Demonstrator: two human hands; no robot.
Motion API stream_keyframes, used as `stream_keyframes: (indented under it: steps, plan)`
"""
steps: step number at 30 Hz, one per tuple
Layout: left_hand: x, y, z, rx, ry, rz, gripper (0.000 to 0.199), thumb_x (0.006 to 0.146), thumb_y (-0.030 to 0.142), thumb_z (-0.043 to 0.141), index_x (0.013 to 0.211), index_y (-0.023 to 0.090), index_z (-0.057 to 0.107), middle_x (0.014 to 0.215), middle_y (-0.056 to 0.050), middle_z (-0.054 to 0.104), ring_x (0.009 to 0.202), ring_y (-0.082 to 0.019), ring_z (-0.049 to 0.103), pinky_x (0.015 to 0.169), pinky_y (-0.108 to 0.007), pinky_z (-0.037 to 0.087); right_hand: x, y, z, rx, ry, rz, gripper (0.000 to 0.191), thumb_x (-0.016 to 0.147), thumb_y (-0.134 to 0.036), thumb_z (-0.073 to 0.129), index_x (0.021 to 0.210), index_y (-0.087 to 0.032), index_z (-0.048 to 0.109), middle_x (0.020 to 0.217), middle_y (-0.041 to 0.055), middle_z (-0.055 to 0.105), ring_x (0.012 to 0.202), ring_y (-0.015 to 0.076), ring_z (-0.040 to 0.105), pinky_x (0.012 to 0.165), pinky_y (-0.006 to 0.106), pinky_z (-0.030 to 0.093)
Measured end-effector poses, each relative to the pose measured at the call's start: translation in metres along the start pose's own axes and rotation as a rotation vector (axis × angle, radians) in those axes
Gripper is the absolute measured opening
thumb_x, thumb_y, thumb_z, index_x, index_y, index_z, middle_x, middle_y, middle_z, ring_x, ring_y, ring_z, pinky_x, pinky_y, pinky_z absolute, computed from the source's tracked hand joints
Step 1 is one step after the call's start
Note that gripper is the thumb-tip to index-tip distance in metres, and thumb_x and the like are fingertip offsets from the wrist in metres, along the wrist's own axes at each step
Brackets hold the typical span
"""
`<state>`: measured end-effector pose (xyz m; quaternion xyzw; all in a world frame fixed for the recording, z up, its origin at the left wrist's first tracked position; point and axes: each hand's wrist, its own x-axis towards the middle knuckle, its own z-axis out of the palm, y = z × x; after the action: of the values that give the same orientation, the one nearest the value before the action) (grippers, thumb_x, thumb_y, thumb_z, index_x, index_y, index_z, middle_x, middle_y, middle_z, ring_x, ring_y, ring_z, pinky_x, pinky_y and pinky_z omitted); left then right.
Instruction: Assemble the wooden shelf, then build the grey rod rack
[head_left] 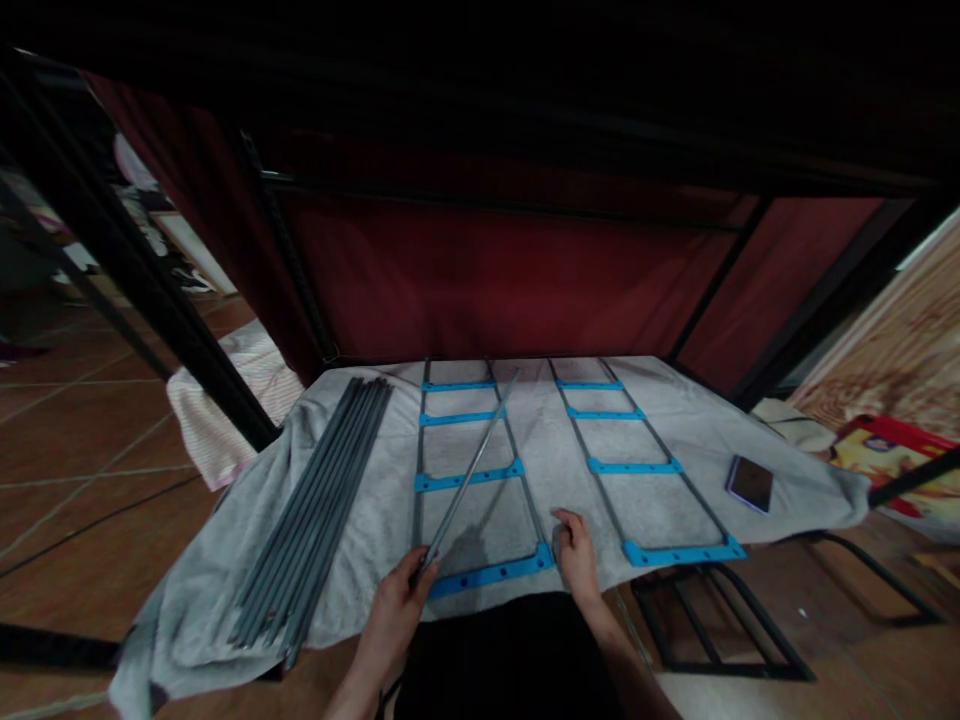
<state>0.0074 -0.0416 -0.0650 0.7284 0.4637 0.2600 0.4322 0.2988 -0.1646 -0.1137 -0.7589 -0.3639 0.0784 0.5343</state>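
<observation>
A thin grey metal rod [476, 460] is held near its lower end in my left hand [397, 605], fingers closed round it. It slants up and away over a frame of grey rods with blue crosspieces [469, 479]. My right hand [577, 555] hangs low between this frame and a similar one [636, 467] on the right; its fingers are loosely bent and apart, with nothing in them. A bundle of several grey rods [322, 510] lies on the grey cloth [525, 440] at the left.
A phone [750, 484] lies on the cloth at the right. Black metal posts [150, 260] stand at both sides, with a red curtain [487, 280] behind. A striped cloth [232, 400] is at the left, and a black metal rack [720, 625] is below right.
</observation>
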Motion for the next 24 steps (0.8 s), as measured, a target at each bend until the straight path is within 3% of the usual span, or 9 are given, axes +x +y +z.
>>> stream_keyframes:
  steps: [4, 8, 10, 12, 14, 18, 21, 24]
  plan:
    - [-0.004, 0.028, 0.031, 0.078, -0.142, 0.041, 0.041, 0.087, 0.042, 0.049, 0.116, 0.018, 0.065, 0.112, -0.009, 0.072, 0.104, -0.025, 0.067, 0.095, -0.036, 0.05, -0.001, -0.035, 0.0, 0.294, -0.05, 0.155, 0.034, 0.085, -0.039, 0.05, 0.103, -0.015, 0.066, 0.104, 0.0117, 0.069, 0.101, 0.0235, 0.061, 0.096, 0.041, 0.044]
    - [-0.018, 0.054, 0.056, 0.118, -0.297, 0.133, 0.037, 0.089, 0.032, 0.047, 0.12, 0.022, 0.064, 0.119, -0.006, 0.07, 0.111, -0.022, 0.064, 0.101, -0.034, 0.046, -0.006, -0.075, 0.013, 0.836, -0.24, 0.477, 0.037, 0.085, -0.046, 0.057, 0.108, -0.018, 0.062, 0.094, 0.0069, 0.07, 0.085, 0.0199, 0.066, 0.081, 0.036, 0.052]
    - [-0.022, 0.059, 0.062, 0.103, -0.365, 0.177, 0.034, 0.09, 0.033, 0.049, 0.119, 0.023, 0.065, 0.119, -0.006, 0.069, 0.111, -0.021, 0.064, 0.101, -0.033, 0.046, -0.007, -0.086, 0.019, 1.053, -0.237, 0.593, 0.028, 0.082, -0.042, 0.062, 0.099, -0.02, 0.062, 0.084, 0.0025, 0.068, 0.074, 0.0159, 0.064, 0.072, 0.03, 0.053]
    - [-0.018, 0.055, 0.058, 0.071, -0.377, 0.225, 0.033, 0.091, 0.037, 0.049, 0.115, 0.024, 0.067, 0.116, -0.006, 0.069, 0.108, -0.021, 0.064, 0.099, -0.032, 0.048, -0.004, -0.091, 0.021, 1.173, -0.154, 0.655, 0.019, 0.079, -0.035, 0.067, 0.089, -0.02, 0.06, 0.068, -0.0034, 0.06, 0.059, 0.0108, 0.057, 0.057, 0.023, 0.049]
    - [0.0, 0.042, 0.045, 0.054, -0.268, 0.264, 0.034, 0.092, 0.041, 0.046, 0.112, 0.022, 0.068, 0.113, -0.008, 0.067, 0.105, -0.021, 0.063, 0.096, -0.034, 0.049, 0.006, -0.09, 0.017, 1.239, -0.093, 0.665, 0.016, 0.077, -0.03, 0.068, 0.081, -0.021, 0.056, 0.056, -0.0084, 0.047, 0.046, 0.0067, 0.043, 0.042, 0.017, 0.038]
    - [0.067, 0.003, 0.008, 0.185, 0.198, 0.249, 0.037, 0.09, 0.038, 0.047, 0.116, 0.016, 0.063, 0.117, -0.013, 0.06, 0.112, -0.026, 0.058, 0.104, -0.045, 0.045, 0.045, -0.088, -0.001, 1.32, -0.088, 0.613, 0.019, 0.075, -0.027, 0.069, 0.073, -0.02, 0.051, 0.048, -0.0126, 0.031, 0.036, 0.0037, 0.022, 0.031, 0.014, 0.02]
    - [0.122, -0.022, -0.008, 0.283, 0.316, 0.246, 0.035, 0.087, 0.033, 0.048, 0.115, 0.016, 0.061, 0.115, -0.014, 0.06, 0.114, -0.029, 0.057, 0.104, -0.049, 0.045, 0.087, -0.097, -0.011, 1.348, -0.101, 0.534, 0.02, 0.073, -0.023, 0.068, 0.07, -0.02, 0.049, 0.047, -0.013, 0.03, 0.036, 0.0031, 0.02, 0.031, 0.014, 0.02]
    - [0.165, -0.039, -0.011, 0.307, 0.317, 0.26, 0.037, 0.088, 0.034, 0.047, 0.119, 0.017, 0.059, 0.12, -0.014, 0.059, 0.116, -0.029, 0.056, 0.103, -0.048, 0.046, 0.134, -0.115, -0.013, 1.337, -0.094, 0.396, 0.019, 0.075, -0.025, 0.065, 0.067, -0.021, 0.047, 0.046, -0.0126, 0.029, 0.035, 0.0034, 0.019, 0.031, 0.015, 0.019]
